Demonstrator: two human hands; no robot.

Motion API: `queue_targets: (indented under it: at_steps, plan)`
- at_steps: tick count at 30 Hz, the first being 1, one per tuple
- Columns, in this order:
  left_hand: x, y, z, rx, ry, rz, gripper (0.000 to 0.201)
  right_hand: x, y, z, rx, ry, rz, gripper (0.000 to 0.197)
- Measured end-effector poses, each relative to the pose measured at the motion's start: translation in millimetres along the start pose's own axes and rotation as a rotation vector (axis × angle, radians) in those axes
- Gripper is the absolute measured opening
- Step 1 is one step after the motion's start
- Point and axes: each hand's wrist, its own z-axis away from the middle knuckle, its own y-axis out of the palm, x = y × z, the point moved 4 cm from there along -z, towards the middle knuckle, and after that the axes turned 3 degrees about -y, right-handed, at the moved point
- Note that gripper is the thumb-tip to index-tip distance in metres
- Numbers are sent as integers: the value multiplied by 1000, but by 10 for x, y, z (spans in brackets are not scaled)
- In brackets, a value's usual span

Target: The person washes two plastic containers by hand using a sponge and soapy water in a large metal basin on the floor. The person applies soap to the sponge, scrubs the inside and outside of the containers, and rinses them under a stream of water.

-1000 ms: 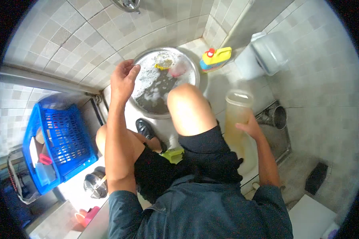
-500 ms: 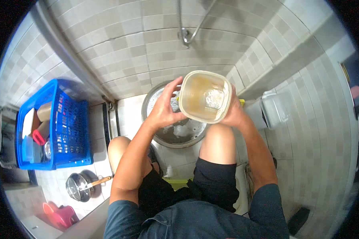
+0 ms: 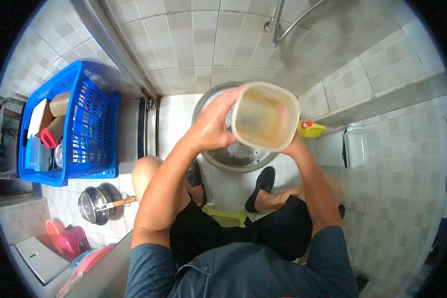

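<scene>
A square, cloudy plastic container (image 3: 266, 116) with rounded corners is held up over the basin, its open mouth facing me. The inside looks yellowish. Along its left side lies my left hand (image 3: 214, 121), closed against the wall; a small grey speckled patch shows between palm and container, and I cannot tell what it is. My right hand (image 3: 294, 145) grips the lower right side, its fingers mostly hidden behind the container. Below both hands is a round metal basin (image 3: 218, 163) with sudsy water, partly covered by the hands and container.
On the left stands a blue plastic basket (image 3: 92, 124) of kitchenware. Near it lie a wooden-handled pan with a glass lid (image 3: 95, 204) and a pink plastic item (image 3: 72, 242). A yellow bottle with a red cap (image 3: 311, 130) is right of the basin, beside a clear-lidded bin (image 3: 356, 149).
The view has shifted, and the right leg has swung outward, bringing its shoe into sight. My left hand is now closer against the container's side. The yellow bottle shows more fully.
</scene>
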Motion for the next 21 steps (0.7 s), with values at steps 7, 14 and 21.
queue_targets:
  at_steps: [7, 14, 21]
  plan:
    - [437, -466, -57, -101, -392, -616, 47, -683, 576, 76, 49, 474, 186, 94]
    - [602, -437, -218, -155, -471, -551, 41, -1474, 1470, 343, 485, 736, 536, 96]
    - [632, -481, -299, -136, -524, -512, 43, -1611, 1836, 208, 501, 801, 583, 100]
